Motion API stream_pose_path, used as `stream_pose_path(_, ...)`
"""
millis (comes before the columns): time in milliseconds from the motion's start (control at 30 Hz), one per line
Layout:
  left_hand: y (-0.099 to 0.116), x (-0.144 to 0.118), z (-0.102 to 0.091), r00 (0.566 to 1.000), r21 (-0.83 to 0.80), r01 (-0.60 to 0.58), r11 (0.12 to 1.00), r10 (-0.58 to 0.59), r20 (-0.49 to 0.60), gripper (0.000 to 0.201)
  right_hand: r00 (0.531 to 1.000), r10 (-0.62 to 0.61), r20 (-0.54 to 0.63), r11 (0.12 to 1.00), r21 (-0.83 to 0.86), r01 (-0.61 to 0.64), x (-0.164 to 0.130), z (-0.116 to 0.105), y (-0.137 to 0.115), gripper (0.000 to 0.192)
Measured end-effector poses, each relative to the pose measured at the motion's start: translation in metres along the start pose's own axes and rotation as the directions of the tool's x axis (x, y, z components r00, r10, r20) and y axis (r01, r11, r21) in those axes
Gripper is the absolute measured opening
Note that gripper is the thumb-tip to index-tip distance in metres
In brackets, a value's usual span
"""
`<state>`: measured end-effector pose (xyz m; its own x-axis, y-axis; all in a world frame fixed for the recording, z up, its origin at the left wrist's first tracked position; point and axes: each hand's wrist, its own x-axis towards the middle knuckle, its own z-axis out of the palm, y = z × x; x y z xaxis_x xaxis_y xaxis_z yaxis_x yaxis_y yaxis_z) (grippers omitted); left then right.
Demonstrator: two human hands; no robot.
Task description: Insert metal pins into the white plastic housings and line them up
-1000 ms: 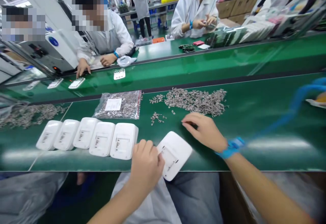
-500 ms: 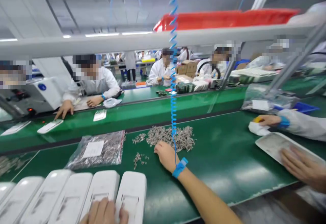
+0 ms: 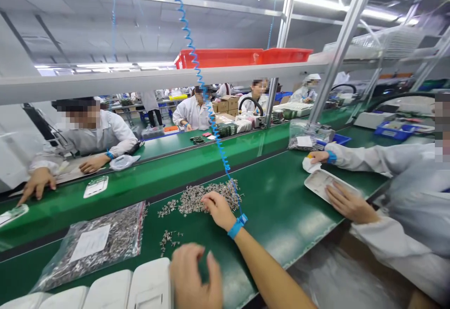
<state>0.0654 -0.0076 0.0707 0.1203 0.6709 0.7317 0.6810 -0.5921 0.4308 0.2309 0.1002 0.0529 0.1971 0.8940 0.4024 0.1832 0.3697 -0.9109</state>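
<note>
My right hand [image 3: 220,209], with a blue strap [image 3: 238,226] round its wrist, is at the near edge of a pile of small metal parts [image 3: 197,198]. Its thumb and fingertips are pinched together; whatever lies between them is too small to make out. My left hand [image 3: 197,274] is raised beside the nearest white plastic housing [image 3: 151,278], smeared a little by motion, thumb and fingers apart with nothing visible in them. Several such housings stand in a row at the lower left. A few loose metal parts [image 3: 169,239] lie between the pile and the housings.
A labelled clear bag of metal parts [image 3: 119,234] lies at left. A coiled blue cord [image 3: 220,147] hangs down to my wrist strap. At right, a co-worker's hands wipe a white tray-like cover [image 3: 318,182]. Red bins [image 3: 225,58] sit on the overhead shelf.
The view has swung to the right. My left hand has come off the housings and moved right, fingers spreading. My right hand stays by the pile, fingertips still together.
</note>
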Motion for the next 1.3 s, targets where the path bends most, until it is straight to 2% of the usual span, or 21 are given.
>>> stream_pose_path(100,0.037,0.032,0.082,0.986,-0.228,0.158,0.961,-0.168,-0.022,0.012,0.992,0.026,-0.121,0.999,0.049,-0.021,0.006,-0.03,0.005,0.018)
stream_pose_path(167,0.05,0.046,0.125,0.979,-0.306,0.192,0.933,-0.205,-0.014,0.014,0.973,0.027,-0.23,0.999,0.051,-0.016,0.006,-0.058,0.009,0.022)
stream_pose_path(233,0.055,0.05,0.152,0.987,-0.339,0.163,0.926,-0.152,0.057,0.017,0.946,0.021,-0.324,1.0,0.024,-0.014,0.002,-0.084,0.013,0.025)
stream_pose_path(300,0.054,0.048,0.165,0.988,-0.352,0.119,0.928,-0.076,0.132,0.022,0.929,0.011,-0.369,1.0,-0.016,-0.019,-0.003,-0.102,0.017,0.024)
stream_pose_path(400,0.049,0.043,0.169,0.986,-0.351,0.094,0.931,-0.038,0.163,0.027,0.944,-0.014,-0.329,0.995,-0.097,-0.019,-0.009,-0.109,0.02,0.019)
stream_pose_path(533,0.044,0.044,0.171,0.986,-0.373,0.131,0.918,-0.084,0.142,0.025,0.974,-0.076,-0.212,0.976,-0.217,0.028,-0.012,-0.1,0.016,0.013)
stream_pose_path(633,0.04,0.046,0.174,0.983,-0.375,0.182,0.909,-0.154,0.105,0.024,0.972,-0.13,-0.197,0.953,-0.294,0.068,-0.013,-0.097,0.011,0.018)
stream_pose_path(767,0.035,0.051,0.177,0.99,-0.395,0.139,0.908,-0.126,0.058,0.026,0.971,-0.178,-0.161,0.914,-0.393,0.103,-0.013,-0.099,0.009,0.021)
stream_pose_path(900,0.036,0.053,0.177,0.99,-0.413,0.142,0.899,-0.131,0.056,0.027,0.971,-0.194,-0.137,0.89,-0.441,0.116,-0.016,-0.101,0.008,0.022)
stream_pose_path(1067,0.039,0.054,0.175,0.987,-0.423,0.159,0.892,-0.143,0.068,0.025,0.963,-0.208,-0.173,0.894,-0.433,0.115,-0.018,-0.099,0.001,0.021)
stream_pose_path(1300,0.038,0.054,0.172,0.991,-0.309,0.126,0.943,-0.107,0.077,0.023,0.978,-0.054,-0.202,0.98,-0.198,0.013,-0.015,-0.1,0.003,0.01)
